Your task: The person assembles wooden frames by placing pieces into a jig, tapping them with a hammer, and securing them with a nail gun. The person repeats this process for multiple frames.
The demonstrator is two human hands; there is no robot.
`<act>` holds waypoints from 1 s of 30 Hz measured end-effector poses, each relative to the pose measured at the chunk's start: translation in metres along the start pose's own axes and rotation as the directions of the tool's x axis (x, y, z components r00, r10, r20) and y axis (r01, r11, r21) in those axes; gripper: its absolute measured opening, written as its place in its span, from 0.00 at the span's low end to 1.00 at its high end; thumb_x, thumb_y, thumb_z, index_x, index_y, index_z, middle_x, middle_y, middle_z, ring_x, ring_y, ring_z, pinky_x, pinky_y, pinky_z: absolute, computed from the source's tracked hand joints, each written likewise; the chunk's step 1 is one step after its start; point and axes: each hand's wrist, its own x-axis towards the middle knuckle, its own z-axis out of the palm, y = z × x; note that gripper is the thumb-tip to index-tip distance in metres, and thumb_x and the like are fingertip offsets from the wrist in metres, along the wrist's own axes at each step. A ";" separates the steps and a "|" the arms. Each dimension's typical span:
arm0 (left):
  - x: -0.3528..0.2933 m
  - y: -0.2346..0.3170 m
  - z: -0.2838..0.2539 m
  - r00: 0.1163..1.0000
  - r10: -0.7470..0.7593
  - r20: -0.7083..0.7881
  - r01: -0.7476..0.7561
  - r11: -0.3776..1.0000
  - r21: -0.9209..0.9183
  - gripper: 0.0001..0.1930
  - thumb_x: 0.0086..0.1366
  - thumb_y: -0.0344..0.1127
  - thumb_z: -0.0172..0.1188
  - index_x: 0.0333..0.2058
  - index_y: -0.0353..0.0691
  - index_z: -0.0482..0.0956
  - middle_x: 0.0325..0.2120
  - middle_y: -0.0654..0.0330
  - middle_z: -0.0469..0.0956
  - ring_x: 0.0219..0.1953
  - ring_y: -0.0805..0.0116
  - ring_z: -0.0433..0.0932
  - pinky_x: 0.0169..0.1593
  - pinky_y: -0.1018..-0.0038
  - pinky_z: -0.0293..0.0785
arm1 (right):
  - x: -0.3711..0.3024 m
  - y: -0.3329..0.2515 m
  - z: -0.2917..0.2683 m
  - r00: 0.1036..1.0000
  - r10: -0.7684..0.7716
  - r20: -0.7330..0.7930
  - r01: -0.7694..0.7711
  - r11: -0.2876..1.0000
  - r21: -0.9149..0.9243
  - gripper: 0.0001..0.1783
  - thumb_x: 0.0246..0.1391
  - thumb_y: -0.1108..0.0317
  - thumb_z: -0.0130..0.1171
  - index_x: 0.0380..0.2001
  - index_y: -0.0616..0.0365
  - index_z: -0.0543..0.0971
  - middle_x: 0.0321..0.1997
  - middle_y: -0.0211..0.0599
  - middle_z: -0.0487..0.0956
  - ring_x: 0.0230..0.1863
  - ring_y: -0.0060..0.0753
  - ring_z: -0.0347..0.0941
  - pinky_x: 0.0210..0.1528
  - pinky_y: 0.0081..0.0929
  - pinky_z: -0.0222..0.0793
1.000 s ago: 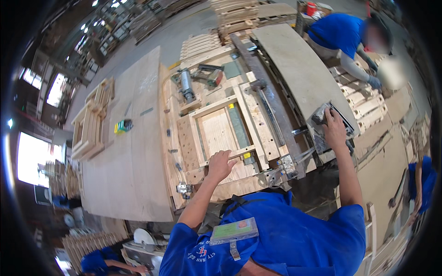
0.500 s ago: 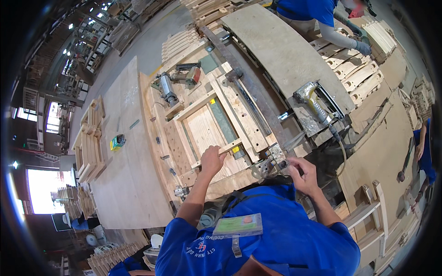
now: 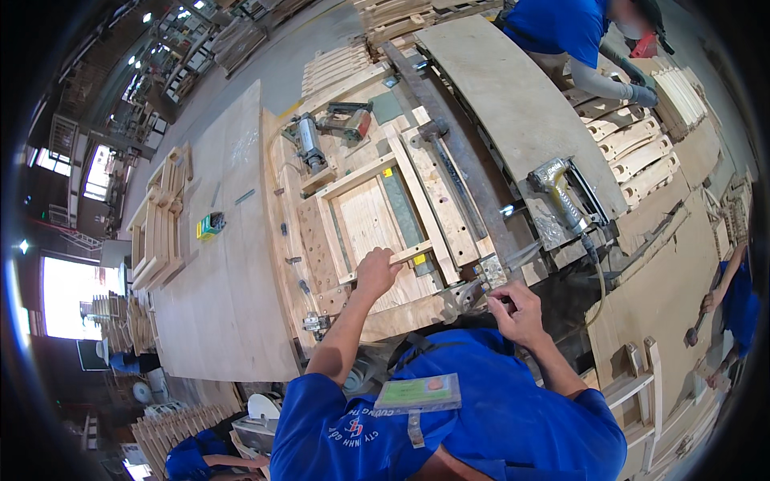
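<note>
A light wooden frame (image 3: 367,175) lies in a jig on the workbench, strips of green and yellow showing beside it. My left hand (image 3: 377,272) is closed over the frame's near rail. To its right, my right hand (image 3: 520,314) has its fingers curled round a dark knob (image 3: 505,304) next to a metal clamp (image 3: 468,297); the fingertips partly hide it. A second small clamp (image 3: 316,323) sits at the jig's near left corner. Beyond the frame lie a silver air cylinder (image 3: 307,139) and a red and black nail gun (image 3: 350,122).
On the right, another nail gun (image 3: 557,192) with a hose rests on a board (image 3: 497,88). A steel bar (image 3: 449,136) runs along the jig. A small green box (image 3: 211,225) stands on the left panel (image 3: 233,313). At far right, a co-worker (image 3: 553,28) handles curved wooden slats (image 3: 642,152).
My right hand has drawn slightly toward my body, and its fingers have closed more tightly. The left hand keeps its place on the frame. The whole view has shifted a little.
</note>
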 end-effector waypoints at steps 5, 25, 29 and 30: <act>0.006 -0.006 -0.005 0.993 0.079 0.087 -0.080 0.997 0.017 0.20 0.68 0.47 0.68 0.51 0.41 0.80 0.42 0.47 0.80 0.49 0.44 0.81 0.52 0.53 0.77 | 0.003 0.001 -0.011 1.000 -0.026 0.013 0.027 0.995 -0.097 0.09 0.54 0.69 0.73 0.37 0.58 0.85 0.30 0.37 0.81 0.26 0.34 0.76 0.29 0.30 0.69; -0.059 0.028 -0.157 0.990 0.143 0.017 -0.143 0.989 0.028 0.25 0.72 0.55 0.62 0.55 0.42 0.77 0.44 0.51 0.83 0.48 0.44 0.83 0.48 0.50 0.79 | 0.008 0.016 -0.027 0.995 0.027 -0.097 -0.050 0.970 -0.239 0.12 0.60 0.70 0.68 0.43 0.66 0.81 0.37 0.44 0.80 0.38 0.41 0.80 0.41 0.34 0.75; -0.136 0.003 -0.173 0.975 -0.099 -0.201 0.089 0.994 -0.059 0.23 0.71 0.54 0.62 0.52 0.42 0.75 0.43 0.51 0.83 0.48 0.46 0.83 0.48 0.53 0.79 | 0.010 0.008 -0.035 1.000 0.028 -0.002 -0.027 0.929 -0.370 0.18 0.63 0.70 0.65 0.53 0.68 0.79 0.43 0.49 0.81 0.44 0.47 0.80 0.49 0.38 0.75; -0.152 -0.008 -0.173 0.954 -0.178 -0.240 0.160 0.983 -0.094 0.23 0.71 0.54 0.62 0.52 0.42 0.75 0.43 0.51 0.83 0.48 0.46 0.83 0.48 0.53 0.79 | 0.009 0.008 -0.037 1.000 0.019 0.007 -0.014 0.896 -0.445 0.19 0.63 0.70 0.65 0.54 0.69 0.79 0.44 0.50 0.81 0.46 0.50 0.80 0.52 0.40 0.74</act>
